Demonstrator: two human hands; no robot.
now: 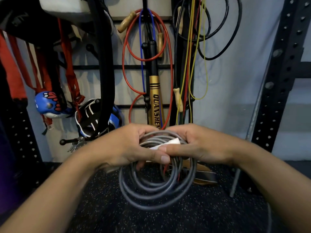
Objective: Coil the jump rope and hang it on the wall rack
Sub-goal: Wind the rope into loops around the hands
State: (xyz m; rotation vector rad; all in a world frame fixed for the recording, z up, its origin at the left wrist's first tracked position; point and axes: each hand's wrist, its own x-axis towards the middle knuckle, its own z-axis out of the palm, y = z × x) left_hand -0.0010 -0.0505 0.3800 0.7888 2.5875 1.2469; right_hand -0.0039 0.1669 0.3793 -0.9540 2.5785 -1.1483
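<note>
A grey jump rope (151, 192) is wound into several loops that hang below my hands, in front of the speckled floor. My left hand (127, 145) grips the top of the coil from the left. My right hand (195, 145) grips it from the right, thumb across the strands. A white piece (173, 142) shows between my fingers on the bundle; what it is I cannot tell. The wall rack (117, 66), a grid of black bars with knobbed pegs, stands straight ahead above my hands.
The rack holds a red rope with wooden handles (165, 47), a blue cord, a gold and black bat (155, 101), yellow and black cords (204, 47), red straps and boxing gloves (48, 105). One peg (67, 141) carries keys. A perforated black upright (276, 78) stands right.
</note>
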